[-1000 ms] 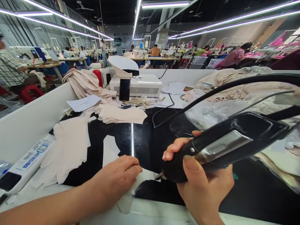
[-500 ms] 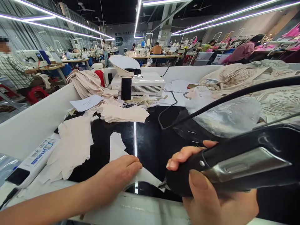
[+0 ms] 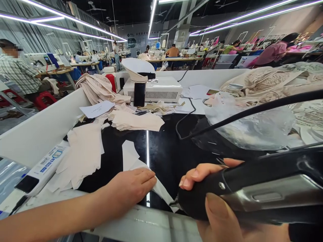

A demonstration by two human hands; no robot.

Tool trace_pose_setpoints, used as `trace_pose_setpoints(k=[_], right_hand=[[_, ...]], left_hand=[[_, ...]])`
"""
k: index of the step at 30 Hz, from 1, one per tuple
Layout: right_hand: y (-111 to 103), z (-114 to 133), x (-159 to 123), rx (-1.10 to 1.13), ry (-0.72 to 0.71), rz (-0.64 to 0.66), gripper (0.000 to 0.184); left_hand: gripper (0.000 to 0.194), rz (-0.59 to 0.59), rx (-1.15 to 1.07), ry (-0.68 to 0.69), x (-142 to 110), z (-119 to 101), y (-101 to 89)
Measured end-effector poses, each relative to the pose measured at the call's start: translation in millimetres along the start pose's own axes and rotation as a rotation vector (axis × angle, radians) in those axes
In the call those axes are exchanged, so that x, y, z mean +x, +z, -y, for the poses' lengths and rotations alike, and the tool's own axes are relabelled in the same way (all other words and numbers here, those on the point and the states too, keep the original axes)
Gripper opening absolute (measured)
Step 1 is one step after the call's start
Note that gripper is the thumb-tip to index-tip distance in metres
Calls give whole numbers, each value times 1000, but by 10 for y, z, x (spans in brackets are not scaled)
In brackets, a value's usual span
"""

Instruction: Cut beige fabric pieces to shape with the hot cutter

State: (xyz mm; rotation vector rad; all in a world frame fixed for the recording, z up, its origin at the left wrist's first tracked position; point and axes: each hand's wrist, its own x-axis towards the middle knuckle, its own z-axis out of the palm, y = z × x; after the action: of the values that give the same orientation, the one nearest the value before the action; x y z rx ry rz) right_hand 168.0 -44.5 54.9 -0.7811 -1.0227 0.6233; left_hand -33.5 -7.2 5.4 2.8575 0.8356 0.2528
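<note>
My right hand (image 3: 222,215) is wrapped round a black hand-held cutting tool (image 3: 257,190) with a metal trigger plate and a black cable (image 3: 252,112) arcing off to the right. The tool's tip touches the edge of a pale fabric piece (image 3: 161,191) on the black glossy table (image 3: 164,151). My left hand (image 3: 131,188) lies flat on that same fabric piece, fingers stretched out and pressing it down.
Stacks of cut beige fabric (image 3: 83,154) lie at left, more (image 3: 137,121) in the middle. A white machine (image 3: 156,89) with a phone (image 3: 139,94) leaning on it stands behind. Lace fabric and a plastic bag (image 3: 252,124) fill the right. A white box (image 3: 45,166) sits far left. Other workers sit beyond.
The view has drifted down and closer. My right hand with the tool has slid a little rightward and toward me along the fabric edge. The left hand stays pressed on the piece.
</note>
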Motion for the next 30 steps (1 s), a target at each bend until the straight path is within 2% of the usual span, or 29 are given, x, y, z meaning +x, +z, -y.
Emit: trace_pose_setpoints(k=[5,10,14,18,23,26,30], right_hand=[[54,-7,-35,29,-5,-13,41],[81,-16,-78,23,-12,-55,40],[70,-29,-88,18,-4,-18,38],[68,-19,-108,-25,20,-70,40],[37,-11,-137,-34,51,-63,44],[-10,-20,-135,-21,73,-41,43],[-79,-50,-120,13,108,0,42]], left_hand=[[25,-75,168,67,32,-24,22],[28,-168,346,145,13,-45,43],[29,-245,413,189,21,-54,26],[30,-144,388,172,49,-63,10],[25,-35,334,133,48,-107,-52],[30,-48,300,129,12,-134,-72],[34,-135,277,123,-48,-151,-26]])
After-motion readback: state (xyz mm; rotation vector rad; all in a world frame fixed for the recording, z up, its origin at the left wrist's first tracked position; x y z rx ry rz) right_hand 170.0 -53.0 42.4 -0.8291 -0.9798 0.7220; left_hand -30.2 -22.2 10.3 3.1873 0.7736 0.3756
